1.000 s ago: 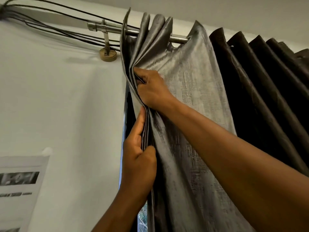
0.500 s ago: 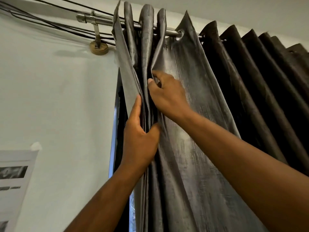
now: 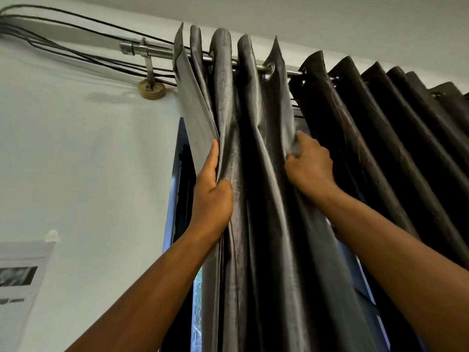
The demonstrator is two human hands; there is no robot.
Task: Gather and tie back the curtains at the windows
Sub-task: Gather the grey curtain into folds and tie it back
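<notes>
Head view, looking up at the window corner: I see both bare arms raised into the grey curtain (image 3: 266, 224), which hangs by eyelets from a metal rod (image 3: 152, 50) near the ceiling; its leftmost folds are bunched close together at the rod's left end, just right of the bracket (image 3: 149, 72); my left hand (image 3: 212, 196) grips the gathered leading folds, thumb extended upward along the pale outer edge, remaining fingers wrapped behind the fabric and hidden; my right hand (image 3: 308, 166) sits higher and well to the right, fingers curled over a pinched ridge of the same curtain at its right-hand fold; a darker curtain (image 3: 393, 128) hangs pleated on the same rod to the right, its nearest pleat just beside the right hand; black cables (image 3: 63, 50) run along the white wall (image 3: 88, 161) and pass behind the bracket; a blue window frame (image 3: 172, 199) shows in the gap left of the gathered folds, with a sliver of bright glass lower down; a printed sheet (image 3: 20, 275) is taped to the wall at lower left, print too blurred to read.
</notes>
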